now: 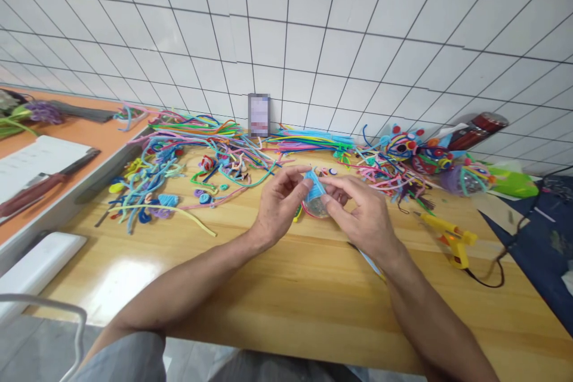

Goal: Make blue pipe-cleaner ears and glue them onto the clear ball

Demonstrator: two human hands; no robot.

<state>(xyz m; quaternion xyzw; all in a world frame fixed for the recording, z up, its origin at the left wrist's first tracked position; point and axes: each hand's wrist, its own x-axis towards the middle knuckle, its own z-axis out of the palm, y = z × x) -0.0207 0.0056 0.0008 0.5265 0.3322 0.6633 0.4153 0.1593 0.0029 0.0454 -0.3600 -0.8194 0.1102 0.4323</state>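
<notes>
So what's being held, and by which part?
Left hand and right hand pinch the light-blue piece at its opposite sides; whether they also hold the clear object is unclear.

Two hands (pixel 282 206) (pixel 364 212), one held blue piece (pixel 315 186), one phone (pixel 259 114), one glue gun (pixel 454 240), one flask (pixel 481 129), and pipe cleaners (pixel 201 129), too many to count!

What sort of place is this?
Probably a craft workspace. The wooden table carries heaps of colourful fuzzy stems and a yellow glue gun, while the left hand and right hand hold a small blue piece.
</notes>
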